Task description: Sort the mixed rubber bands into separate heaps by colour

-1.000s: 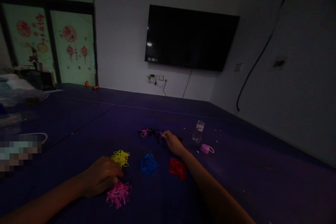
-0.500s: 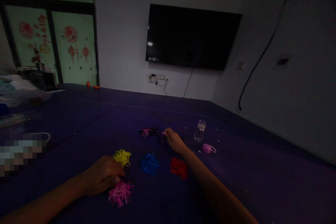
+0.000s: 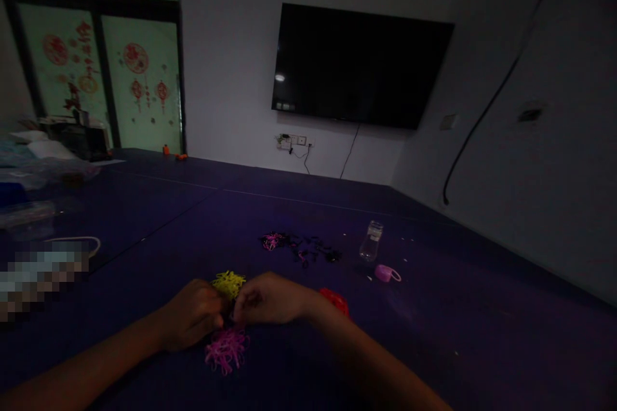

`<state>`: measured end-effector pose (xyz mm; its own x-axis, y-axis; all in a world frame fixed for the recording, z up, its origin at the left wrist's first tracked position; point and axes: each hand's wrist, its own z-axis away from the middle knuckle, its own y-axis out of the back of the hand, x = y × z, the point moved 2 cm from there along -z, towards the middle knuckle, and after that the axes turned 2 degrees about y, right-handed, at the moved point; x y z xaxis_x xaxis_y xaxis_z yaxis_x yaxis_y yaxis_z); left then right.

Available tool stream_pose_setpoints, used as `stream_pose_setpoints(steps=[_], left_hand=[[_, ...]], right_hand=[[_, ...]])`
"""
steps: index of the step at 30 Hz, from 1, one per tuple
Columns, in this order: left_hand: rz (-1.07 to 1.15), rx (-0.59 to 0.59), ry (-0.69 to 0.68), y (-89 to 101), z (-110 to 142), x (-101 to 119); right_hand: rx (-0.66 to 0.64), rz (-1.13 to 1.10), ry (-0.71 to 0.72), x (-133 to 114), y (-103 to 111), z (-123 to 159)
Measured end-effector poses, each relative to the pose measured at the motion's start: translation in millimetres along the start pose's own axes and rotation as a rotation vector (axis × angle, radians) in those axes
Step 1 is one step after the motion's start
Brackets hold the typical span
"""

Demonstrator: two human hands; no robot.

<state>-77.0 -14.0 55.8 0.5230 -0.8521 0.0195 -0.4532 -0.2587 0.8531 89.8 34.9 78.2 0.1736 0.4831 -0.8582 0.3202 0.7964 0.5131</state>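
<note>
My left hand (image 3: 195, 316) rests on the purple surface with its fingers curled in, between a heap of yellow rubber bands (image 3: 229, 284) and a heap of pink rubber bands (image 3: 226, 351). Right beside it, my right hand (image 3: 270, 299) is bent inward, fingertips drawn together just above the pink heap. What either hand holds is too dark to make out. Red rubber bands (image 3: 335, 300) show partly behind my right forearm. The blue heap is hidden under the right hand. Farther off lie mixed black and pink bands (image 3: 272, 241), with several loose black ones (image 3: 318, 248) scattered to the right.
A clear plastic bottle (image 3: 371, 241) lies to the right of the black bands, with a pink cap with a loop (image 3: 384, 273) nearby. Plastic bags (image 3: 45, 170) and a blurred-out object (image 3: 43, 276) are at left. A television (image 3: 361, 64) hangs on the far wall.
My right hand has come back from the mixed black and pink bands to the pink heap, beside my left hand. The left hand has barely moved. The view has shifted slightly.
</note>
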Motion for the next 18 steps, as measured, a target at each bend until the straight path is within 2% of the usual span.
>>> stream_pose_setpoints(steps=[3, 7, 12, 18], left_hand=[[-0.007, 0.0, 0.017, 2.7, -1.0, 3.6], [-0.038, 0.031, 0.009, 6.0, -4.5, 7.7], [-0.03, -0.04, -0.006, 4.0, -5.5, 7.3], [-0.002, -0.049, 0.015, 7.3, -8.0, 12.2]], right_hand=[[-0.018, 0.035, 0.011, -1.5, -6.6, -1.0], [-0.007, -0.042, -0.005, -6.5, -6.9, 0.5], [0.01, -0.074, -0.008, -5.5, -4.7, 0.2], [-0.002, 0.113, 0.084, -1.3, -5.7, -0.7]])
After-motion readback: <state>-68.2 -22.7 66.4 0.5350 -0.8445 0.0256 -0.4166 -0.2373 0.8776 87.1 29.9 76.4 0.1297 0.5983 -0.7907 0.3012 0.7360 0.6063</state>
